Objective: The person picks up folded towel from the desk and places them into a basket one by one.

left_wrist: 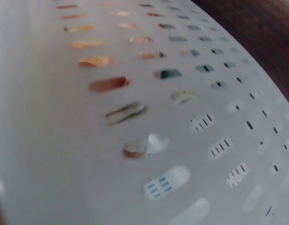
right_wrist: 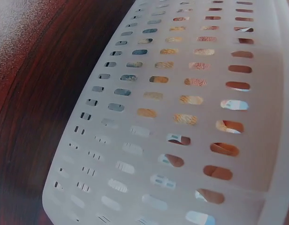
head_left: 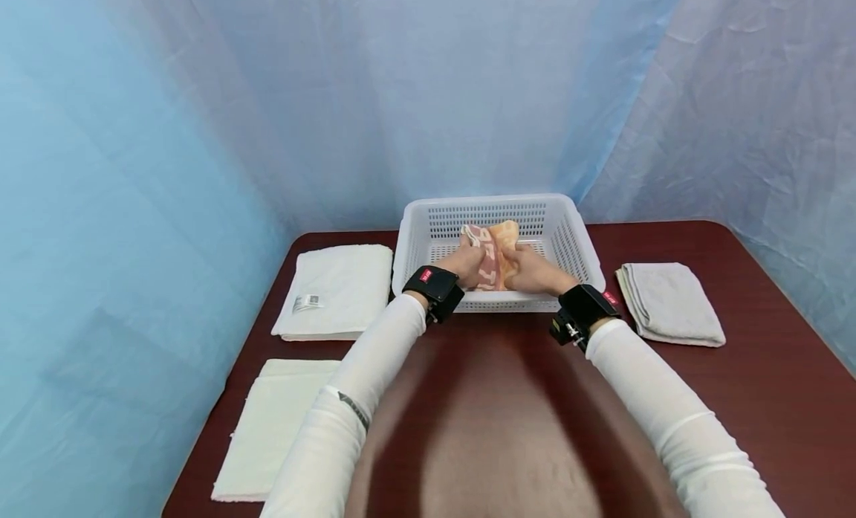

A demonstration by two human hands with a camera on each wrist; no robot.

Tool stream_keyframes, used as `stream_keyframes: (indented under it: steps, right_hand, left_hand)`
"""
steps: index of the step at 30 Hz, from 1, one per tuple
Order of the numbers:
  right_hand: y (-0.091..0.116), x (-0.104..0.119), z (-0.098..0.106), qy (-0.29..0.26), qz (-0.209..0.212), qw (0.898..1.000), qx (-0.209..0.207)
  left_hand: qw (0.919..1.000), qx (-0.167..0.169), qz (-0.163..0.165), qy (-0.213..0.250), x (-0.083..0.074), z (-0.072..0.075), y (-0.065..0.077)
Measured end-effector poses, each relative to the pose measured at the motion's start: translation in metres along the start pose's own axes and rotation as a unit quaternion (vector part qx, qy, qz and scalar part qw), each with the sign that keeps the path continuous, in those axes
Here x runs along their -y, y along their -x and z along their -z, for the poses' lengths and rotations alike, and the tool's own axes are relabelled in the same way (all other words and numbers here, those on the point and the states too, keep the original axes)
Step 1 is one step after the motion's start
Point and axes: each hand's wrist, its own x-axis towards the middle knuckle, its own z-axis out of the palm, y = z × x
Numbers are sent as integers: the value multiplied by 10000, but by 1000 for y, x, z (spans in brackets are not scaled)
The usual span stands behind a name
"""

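Inside the white plastic basket, a folded pink-and-orange patterned towel stands between the two hands. My left hand grips its left, pink side, with the thumb over the near face. On the orange side, my right hand holds it, thumb also toward the middle. Whether this is one towel or two together I cannot tell. Both wrist views look at the basket's slotted wall; pink, orange and grey-blue patches show through the slots. The fingertips are hidden.
Left of the basket lies a folded white towel with a label. Nearer on that side is a folded cream towel, partly behind the left sleeve. A folded grey towel lies to the right. Blue curtains surround the dark red table.
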Motion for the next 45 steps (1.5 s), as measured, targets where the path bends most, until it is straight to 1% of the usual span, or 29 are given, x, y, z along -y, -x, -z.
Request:
stream_keyframes:
  steps: [4, 8, 13, 16, 20, 23, 26, 30, 35, 37, 41, 45]
  right_hand:
    - [0, 1, 0, 56, -14, 10000, 46]
    - [0, 0, -1, -52, -98, 9999, 84]
    - [-1, 0, -2, -88, -195, 9996, 174]
    - [0, 1, -3, -5, -221, 9995, 246]
    - [2, 2, -2, 34, -289, 9989, 369]
    - [5, 2, -1, 39, -343, 9985, 427]
    - [6, 2, 0, 30, -360, 9983, 450]
    - [7, 2, 1, -36, -379, 9981, 479]
    - [7, 2, 1, -7, -412, 9980, 483]
    - [7, 2, 1, 19, -394, 9981, 474]
    - [7, 0, 1, 3, -330, 9984, 455]
    - [6, -1, 0, 37, -306, 9987, 416]
  left_hand:
    - [9999, 26, 55, 145, 0, 0, 1]
    - [10000, -51, 60, 53, 0, -2, 0]
    - [9999, 2, 151, 74, 0, -6, 1]
    - [9991, 64, 259, 337, 0, -8, 3]
    - [9958, 90, 341, 849, 2, -8, 7]
    - [9935, 106, 365, 1071, 3, -8, 10]
    - [9924, 90, 420, 1149, 3, -8, 11]
    - [9929, 95, 495, 1073, 4, -9, 11]
    - [9949, 192, 393, 907, 6, -9, 9]
    - [9953, 226, 320, 889, 6, -9, 9]
    - [9944, 261, 300, 980, 6, -7, 11]
    - [9948, 183, 293, 959, 5, -6, 14]
